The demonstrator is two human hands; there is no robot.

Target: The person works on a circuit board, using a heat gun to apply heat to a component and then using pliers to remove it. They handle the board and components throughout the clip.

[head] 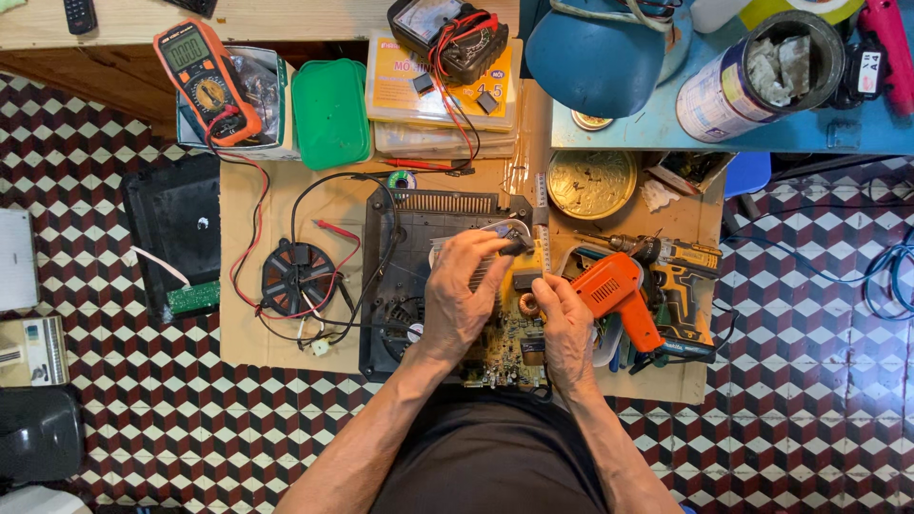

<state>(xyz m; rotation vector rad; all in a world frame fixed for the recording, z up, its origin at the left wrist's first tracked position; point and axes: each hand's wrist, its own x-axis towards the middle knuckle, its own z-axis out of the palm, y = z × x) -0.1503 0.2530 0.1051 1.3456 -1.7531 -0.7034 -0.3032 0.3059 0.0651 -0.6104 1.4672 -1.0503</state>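
My left hand (464, 297) grips the top of a yellowish circuit board (509, 347) that lies in an open black appliance housing (400, 238). Its fingers curl over a finned metal heat sink (495, 249) at the board's upper end. My right hand (564, 328) rests on the board's right side, with thumb and fingers pinching a small dark part next to a copper coil (528, 305). Both hands touch the board at the middle of a cardboard sheet (257, 347) on the tiled floor.
An orange tool (617, 290) and a yellow-black drill (681, 276) lie right of the hands. A round black coil disc (297, 276) with red and black wires sits left. An orange multimeter (205, 78), a green box (329, 112) and a round brass tin (590, 183) lie above.
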